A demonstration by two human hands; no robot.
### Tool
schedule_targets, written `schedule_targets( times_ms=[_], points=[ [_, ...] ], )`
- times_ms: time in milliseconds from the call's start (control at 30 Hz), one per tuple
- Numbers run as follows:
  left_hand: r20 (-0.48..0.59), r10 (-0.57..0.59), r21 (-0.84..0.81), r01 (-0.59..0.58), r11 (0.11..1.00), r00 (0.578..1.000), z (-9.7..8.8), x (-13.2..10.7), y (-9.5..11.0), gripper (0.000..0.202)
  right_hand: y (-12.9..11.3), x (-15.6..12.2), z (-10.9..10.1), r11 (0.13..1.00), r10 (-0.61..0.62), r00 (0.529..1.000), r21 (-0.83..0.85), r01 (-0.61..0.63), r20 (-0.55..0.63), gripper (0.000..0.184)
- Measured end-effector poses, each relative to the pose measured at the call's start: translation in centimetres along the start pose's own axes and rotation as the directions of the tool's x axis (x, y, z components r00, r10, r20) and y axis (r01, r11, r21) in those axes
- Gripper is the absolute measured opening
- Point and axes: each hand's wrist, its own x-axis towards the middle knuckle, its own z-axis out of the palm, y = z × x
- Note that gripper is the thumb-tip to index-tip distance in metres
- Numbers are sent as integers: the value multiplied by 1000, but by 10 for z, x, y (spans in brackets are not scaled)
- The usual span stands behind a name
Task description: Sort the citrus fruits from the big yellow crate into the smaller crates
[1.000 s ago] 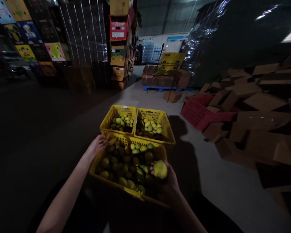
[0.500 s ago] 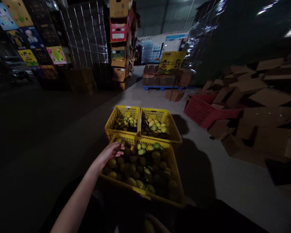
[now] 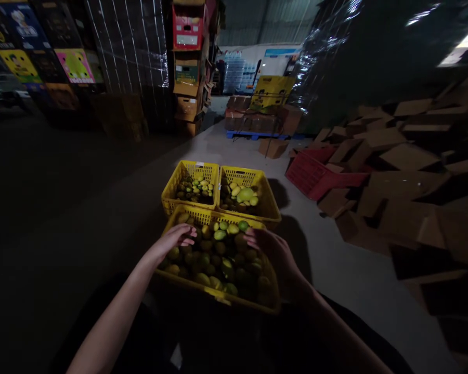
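Observation:
A yellow plastic crate [image 3: 187,283] full of green and yellow fruit [image 3: 218,257] stands right in front of me. My left hand [image 3: 175,238] hovers over its left side, fingers stretched out just above the fruit. Over the crate's right side is my right hand [image 3: 271,249], fingers apart and holding nothing. Behind it stand two more yellow crates side by side, the left one [image 3: 171,193] and the right one [image 3: 268,200], both partly filled. A large yellow-green fruit [image 3: 245,195] lies on top in the right one.
A red crate [image 3: 315,179] lies tipped among a heap of flattened cardboard boxes [image 3: 409,171] on the right. Stacked cartons [image 3: 189,67] and wrapped pallets [image 3: 132,57] rise at the back left. A blue pallet [image 3: 253,136] carries boxes ahead. The grey concrete floor [image 3: 343,270] is dim.
My right hand, which held a large fruit a second ago, dropped out of view and is back over the near crate, empty. A large fruit now lies in the far right crate. My left hand moved inward from the rim.

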Motion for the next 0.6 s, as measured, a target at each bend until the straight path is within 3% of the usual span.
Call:
schedule_targets(
  times_ms=[67, 133, 200, 233, 333, 467, 533, 600],
  points=[
    [1, -5, 31, 5, 1000, 1000, 2, 0, -2, 21, 18, -3, -6, 982, 123, 988, -152, -109, 91, 21],
    [2, -6, 59, 5, 998, 1000, 3, 2, -6, 18, 44, -7, -8, 926, 338, 930, -231, -299, 148, 20],
    [11, -3, 87, 2, 996, 1000, 2, 5, -11, 18, 65, -10, -6, 864, 479, 866, -254, -435, 144, 17],
    [18, 5, 98, -7, 995, 1000, 2, 6, -13, 18, 72, -10, -3, 849, 496, 859, -279, -448, 130, 16],
    [35, 63, 111, -67, 992, 997, 0, 8, -14, 18, 79, -5, 2, 841, 416, 904, -420, -342, 98, 19],
    [-12, 124, 84, -122, 989, 992, -2, 6, -5, 16, 76, 11, -7, 731, 285, 954, -664, -156, 90, 5],
    [-42, 145, 79, -141, 987, 989, -3, 5, 1, 16, 81, 20, -15, 695, 289, 953, -704, -145, 88, 21],
    [-57, 170, 77, -165, 983, 984, -4, 5, 5, 16, 91, 28, -21, 714, 309, 947, -678, -174, 83, 31]
  ],
)
